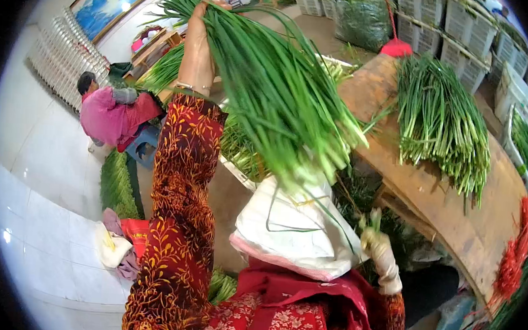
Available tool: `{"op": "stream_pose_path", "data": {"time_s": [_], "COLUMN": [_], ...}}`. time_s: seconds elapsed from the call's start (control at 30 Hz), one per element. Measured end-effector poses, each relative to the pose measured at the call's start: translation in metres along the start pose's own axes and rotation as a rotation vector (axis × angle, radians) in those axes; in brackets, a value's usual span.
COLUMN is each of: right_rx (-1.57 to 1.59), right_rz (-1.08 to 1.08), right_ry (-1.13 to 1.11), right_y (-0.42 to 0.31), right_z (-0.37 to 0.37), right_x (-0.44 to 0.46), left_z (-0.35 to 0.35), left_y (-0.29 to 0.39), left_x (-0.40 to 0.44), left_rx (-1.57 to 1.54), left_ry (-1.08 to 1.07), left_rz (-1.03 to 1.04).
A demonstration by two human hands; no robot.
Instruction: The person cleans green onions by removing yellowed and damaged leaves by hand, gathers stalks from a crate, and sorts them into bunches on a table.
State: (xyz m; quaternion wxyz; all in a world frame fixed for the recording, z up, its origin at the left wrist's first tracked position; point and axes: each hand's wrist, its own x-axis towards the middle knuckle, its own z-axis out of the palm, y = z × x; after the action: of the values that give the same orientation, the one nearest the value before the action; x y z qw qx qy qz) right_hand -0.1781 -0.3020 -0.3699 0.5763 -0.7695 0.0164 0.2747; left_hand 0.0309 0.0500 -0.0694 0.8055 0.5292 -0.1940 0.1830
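Note:
My left hand (pixel 200 46) is raised at the upper middle, its fingers closed round the leafy end of a large bunch of green stalks (pixel 281 87). The pale stem ends hang down to the right, over a white cloth (pixel 284 227) on my lap. My right hand (pixel 380 257), in a pale glove, is low at the right of the cloth. Its fingers are closed on a few short stalks (pixel 374 219). Another bunch of green stalks (pixel 442 121) lies on the wooden board to the right.
The wooden board (pixel 392 139) curves along the right, with red ties (pixel 515 253) near its end. Behind it are stacked crates (pixel 468 32) and a red object (pixel 396 48). At the left a person (pixel 119 111) sits on a blue stool (pixel 142 147). A blue basin (pixel 455 322) is lower right.

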Motion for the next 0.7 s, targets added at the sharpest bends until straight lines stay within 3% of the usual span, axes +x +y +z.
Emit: {"op": "stream_pose_path", "data": {"time_s": [0.03,0.1,0.13,0.17,0.2,0.23,0.27,0.33,0.37,0.4,0.43,0.47,0.6,0.7], "right_rx": [-0.427,-1.149,-1.023,-0.828,-0.811,-0.617,-0.410,-0.008,-0.143,-0.090,-0.077,-0.052,0.072,0.136], "right_rz": [0.172,0.136,0.262,0.168,-0.072,-0.393,-0.555,-0.833,-0.914,-0.973,-1.053,-1.127,-1.207,-1.126], "right_ry": [-0.001,-0.279,-0.226,-0.036,0.202,0.314,0.406,0.362,0.417,0.428,0.441,0.432,0.299,0.395], "right_y": [0.048,0.115,0.074,0.011,-0.030,-0.070,-0.112,-0.178,-0.206,-0.229,-0.245,-0.259,-0.282,-0.280], "right_z": [-0.008,-0.026,-0.032,-0.042,-0.043,-0.048,-0.047,-0.044,-0.044,-0.037,-0.032,-0.025,-0.007,-0.007], "right_x": [0.006,-0.002,0.006,-0.006,-0.011,-0.008,-0.007,0.001,0.004,0.011,0.016,0.023,0.036,0.027], "left_z": [0.004,0.016,0.020,0.026,0.033,0.057,0.068,0.090,0.102,0.108,0.115,0.123,0.145,0.162], "left_y": [0.007,0.013,0.011,0.008,0.006,0.009,0.004,-0.001,0.000,-0.002,-0.006,-0.009,-0.026,-0.031], "left_x": [-0.004,0.002,0.004,0.001,0.000,-0.014,-0.017,-0.032,-0.042,-0.048,-0.053,-0.058,-0.067,-0.077], "left_rx": [0.132,0.164,0.124,0.086,0.121,0.324,0.326,0.324,0.322,0.405,0.229,0.274,0.311,0.352], "left_ry": [0.054,0.206,0.145,0.085,0.051,0.130,0.141,0.078,0.002,0.088,-0.038,-0.043,-0.086,-0.108], "left_rz": [0.076,0.041,0.056,0.066,0.048,0.055,0.044,0.029,0.033,0.019,0.059,0.092,0.117,0.108]}}
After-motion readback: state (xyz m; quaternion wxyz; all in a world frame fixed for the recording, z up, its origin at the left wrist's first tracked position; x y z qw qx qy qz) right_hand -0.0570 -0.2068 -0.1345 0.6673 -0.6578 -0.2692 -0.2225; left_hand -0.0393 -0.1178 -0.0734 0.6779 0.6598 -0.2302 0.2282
